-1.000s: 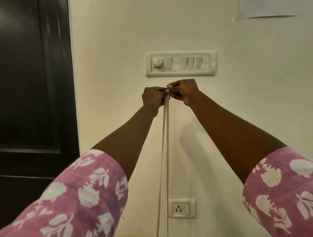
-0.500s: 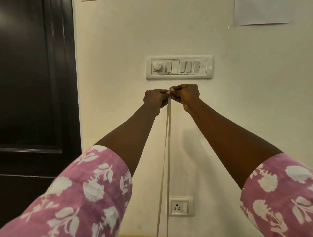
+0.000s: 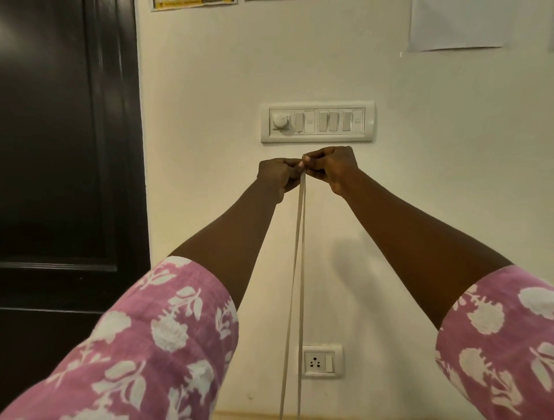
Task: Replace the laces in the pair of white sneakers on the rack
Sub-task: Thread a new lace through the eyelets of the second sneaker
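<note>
Below the grips the lace (image 3: 299,239) hangs doubled, both strands running down out of view; no sneakers show. The left grip (image 3: 277,177) and right grip (image 3: 332,168) pinch its top together. If either pinch slips, the ends would likely fall uneven. The switch panel (image 3: 317,121) just above and the poster strip (image 3: 192,3) higher up show nothing legible.

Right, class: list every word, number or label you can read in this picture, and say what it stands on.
Nothing here is readable.
Poster strip at the top edge: print too blurred to read.
Switch panel: marks on the switches too small to read.
Paper sheet: no print visible.
Lace: plain.
</note>
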